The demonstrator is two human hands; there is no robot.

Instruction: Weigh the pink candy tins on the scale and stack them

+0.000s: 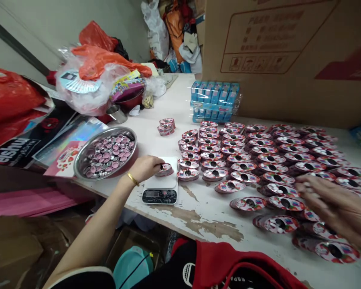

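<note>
My left hand (pixel 147 166), with a gold bangle at the wrist, reaches onto a white digital scale (pixel 161 194). Its fingers are closed at the left end of a small oval pink-and-red container (pixel 165 170) lying on the scale plate; the fingertips cover part of that end. On the right, my right hand (pixel 331 200) is over rows of similar oval containers (pixel 278 200), most with a dark opening on top. Motion smears this hand; small white bits show near its fingertips, but whether they are held is unclear.
Left of the scale stands a metal bowl (pixel 79 157) of small pink and silver caps. Blue shrink-wrapped packs (pixel 215 100) stand before a large cardboard box (pixel 282 52). Plastic bags (pixel 93 68) fill the back left. Below the worn table edge is a turquoise basin (pixel 132 265).
</note>
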